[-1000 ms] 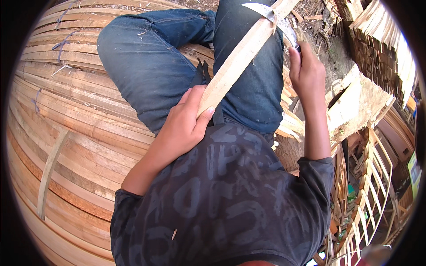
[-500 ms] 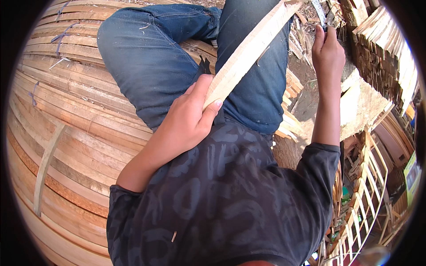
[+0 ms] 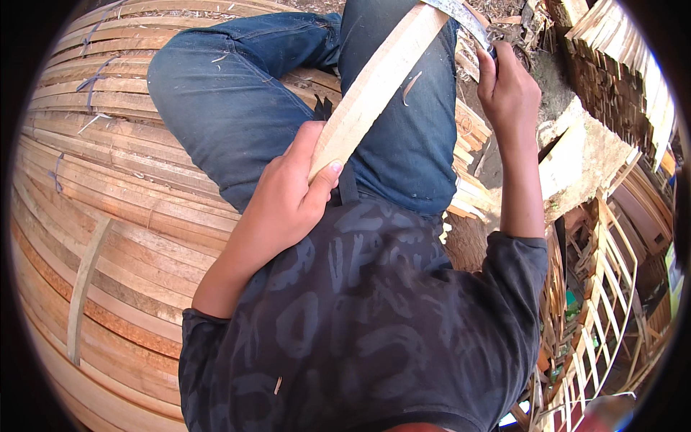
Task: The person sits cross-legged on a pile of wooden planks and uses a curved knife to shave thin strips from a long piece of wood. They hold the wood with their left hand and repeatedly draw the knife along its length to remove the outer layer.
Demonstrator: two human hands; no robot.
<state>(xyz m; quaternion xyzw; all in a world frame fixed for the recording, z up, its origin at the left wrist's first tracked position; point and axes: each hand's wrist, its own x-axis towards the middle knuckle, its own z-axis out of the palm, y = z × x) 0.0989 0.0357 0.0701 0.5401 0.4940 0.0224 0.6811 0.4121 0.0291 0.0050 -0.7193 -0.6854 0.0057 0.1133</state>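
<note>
A pale, squared wooden stick (image 3: 381, 79) slants up and to the right across my thigh in the jeans. My left hand (image 3: 288, 183) is wrapped round its near end, thumb on the top face. At the upper right my right hand (image 3: 509, 83) is closed on the dark handle of a broad-bladed knife (image 3: 466, 20). Its metal blade lies across the far end of the stick and seems to touch it. The far tip of the blade is cut off by the upper edge of the picture.
Long wooden strips (image 3: 129, 194), some bundled with cord, fill the left side, with a loose short strip (image 3: 88, 288) across them. At the right stand a stack of split wood (image 3: 619, 79), a flat chopping block (image 3: 594, 162) and a slatted wooden frame (image 3: 601, 288).
My right hand has moved left and slightly down, bringing the knife blade from beside the stick onto its far end. The stick and my left hand have shifted a little left.
</note>
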